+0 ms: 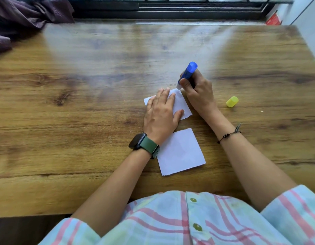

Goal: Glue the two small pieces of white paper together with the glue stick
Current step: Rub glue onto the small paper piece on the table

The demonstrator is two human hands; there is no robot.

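Just right of the frame's centre, your right hand (197, 91) holds the glue stick (187, 73) tilted, its tip at the upper corner of the far paper (181, 103). The risk, as I judge it, is at that edge: run the tip past the corner and you smear glue on the wooden table (82, 85), which could then grab the sheet. Press too hard toward an unheld corner and the thin paper may wrinkle or slide out from under your palm. Your left wrist also lies over the near paper (181, 152), lower in the frame, so a shift of that arm could drag it.

Your right fingers are curled round the blue barrel, thumb against it low down, a firm closed hold. Your left hand (160, 114) lies flat and spread, fingers straight, pressing the far paper to the table. The yellow cap (232, 101) lies off to the right, well apart from both sheets; mind it does not roll away
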